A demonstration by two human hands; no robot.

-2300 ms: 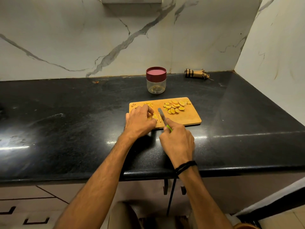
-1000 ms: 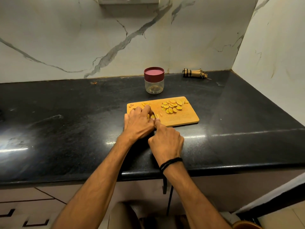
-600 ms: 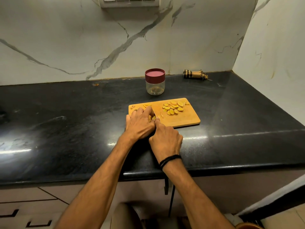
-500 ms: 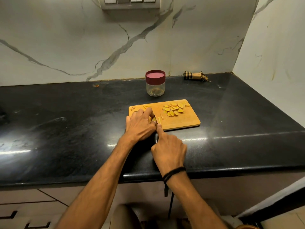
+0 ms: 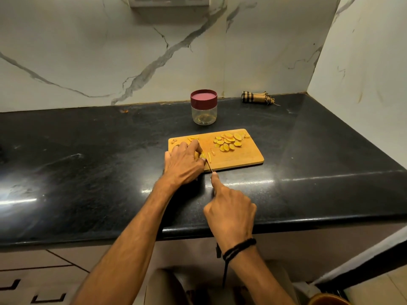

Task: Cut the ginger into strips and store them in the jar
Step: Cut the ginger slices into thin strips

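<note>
Ginger [image 5: 229,140] mostly slices, only a few strips [image 5: 210,155] cut. Left hand [image 5: 184,164] pinches a slice down on the board [image 5: 242,158]; right hand [image 5: 229,208] grips the knife [image 5: 209,165]. Jar [image 5: 204,106] lid on, storing not yet begun.

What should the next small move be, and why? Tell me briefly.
Probably press the knife down through the ginger piece pinned under the left hand, taking off another strip. The right hand holds the blade right beside it, cut strips lie just to its right on the board, and a pile of slices waits uncut.
</note>
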